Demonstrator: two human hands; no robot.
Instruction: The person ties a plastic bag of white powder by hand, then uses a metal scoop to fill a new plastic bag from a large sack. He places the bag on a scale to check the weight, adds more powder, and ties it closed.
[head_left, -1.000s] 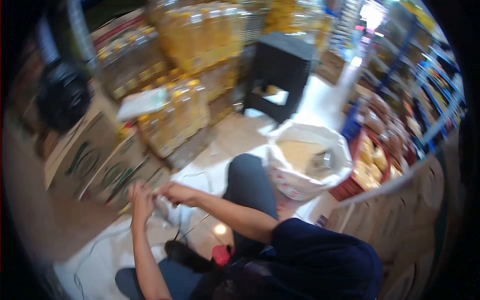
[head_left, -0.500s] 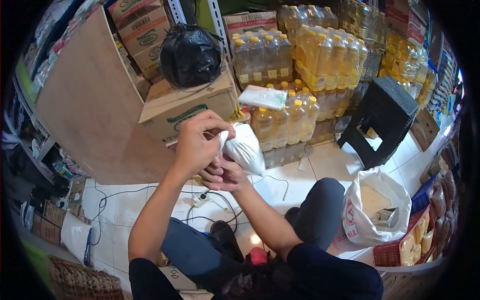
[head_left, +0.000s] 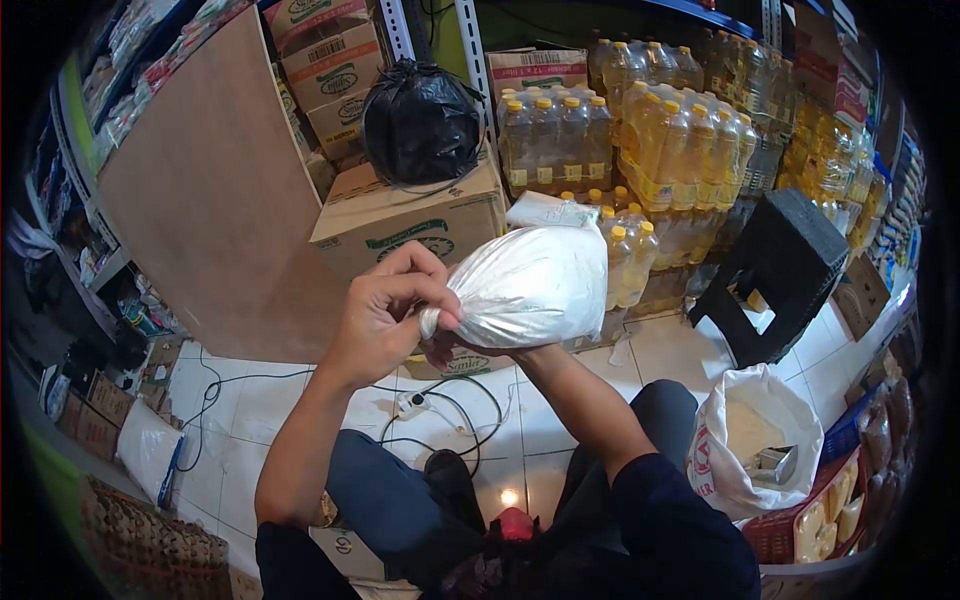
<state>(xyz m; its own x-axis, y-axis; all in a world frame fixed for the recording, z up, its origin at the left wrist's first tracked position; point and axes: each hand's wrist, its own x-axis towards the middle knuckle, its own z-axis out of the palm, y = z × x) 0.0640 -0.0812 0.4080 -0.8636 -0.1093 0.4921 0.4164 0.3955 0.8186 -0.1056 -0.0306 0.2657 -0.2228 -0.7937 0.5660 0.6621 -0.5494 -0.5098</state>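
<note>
A full white plastic bag [head_left: 540,285] is held up in front of me, its neck twisted tight and pointing left. My left hand [head_left: 390,310] is closed, with thumb and fingers pinching that twisted neck. Beneath the bag, my right hand [head_left: 445,350] holds it from below; most of its fingers are hidden behind the bag and my left hand. Behind the bag, a flat white packet [head_left: 550,210] lies on bottles with yellow caps.
A black bag [head_left: 420,125] sits on a cardboard box [head_left: 400,215]. Packs of oil bottles [head_left: 685,145] stand behind. To the right are a black stool [head_left: 775,270], an open white sack [head_left: 715,440] and a red basket [head_left: 780,535]. Black cable [head_left: 490,400] loops across the floor.
The white bag has swung up and nearer, now lying sideways over my right hand. My left hand still pinches its neck. The view has shifted slightly left.
</note>
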